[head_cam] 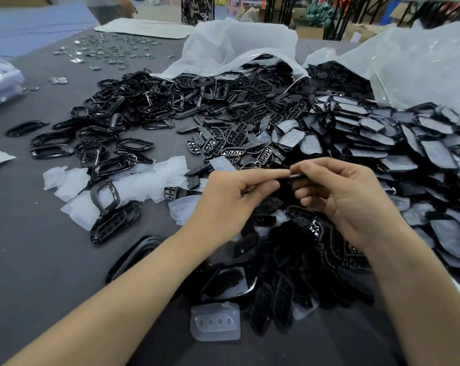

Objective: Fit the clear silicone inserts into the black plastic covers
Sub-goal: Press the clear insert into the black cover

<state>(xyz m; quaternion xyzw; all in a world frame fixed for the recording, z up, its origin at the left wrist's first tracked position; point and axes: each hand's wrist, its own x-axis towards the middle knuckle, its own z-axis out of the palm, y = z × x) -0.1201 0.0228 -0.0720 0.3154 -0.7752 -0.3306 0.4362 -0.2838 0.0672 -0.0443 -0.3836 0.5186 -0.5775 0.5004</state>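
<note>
Head view: left hand (231,196) and right hand (347,196) meet mid-frame, both grips pinched on one black cover (297,176), edge-on — can't tell if an insert is in it. Under and behind: loose covers (239,143). Left: clear inserts (73,186), black frames (133,107). Right: filled covers (435,151). Far side blocked by plastic bags (236,46) — bare worktop (38,260) only near-left.

flat, diffuse overhead light, moderately bright, no hard shadows. white glare on the crinkled translucent plastic bags (421,62), small glints on the glossy black plastic frames (51,151). heavy wide-angle bending toward the edges. left hand (231,196) and right hand (347,191) slightly motion-blurred; the thin black plastic cover (296,176) pinched between them blends into the crushed-black near pile. background soft.
</note>
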